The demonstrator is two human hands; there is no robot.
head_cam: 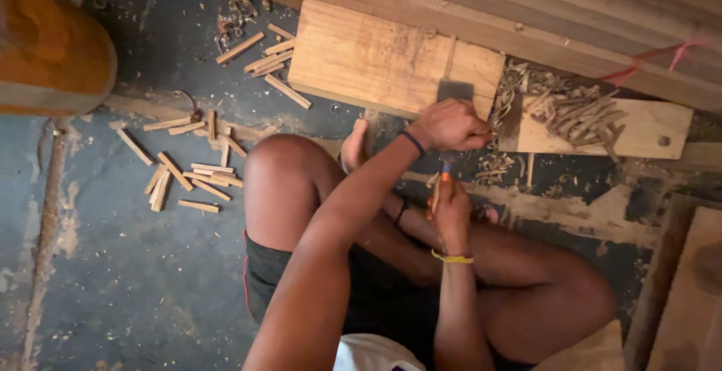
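Left hand (450, 125) is clenched around a flat metal blade (454, 90) over the wooden board (376, 59) — right hand (451, 209) sits just below, fingers wrapped on a thin stick (436, 190) held upright. Curly shavings (579, 111) pile on the smaller plank (647, 130) alongside — cut sticks (188, 179) lie scattered on the floor (113, 281).

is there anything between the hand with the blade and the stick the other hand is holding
Nothing visible does. The left hand grips a flat blade directly above the thin wooden stick that the right hand holds upright; only open space shows between them.
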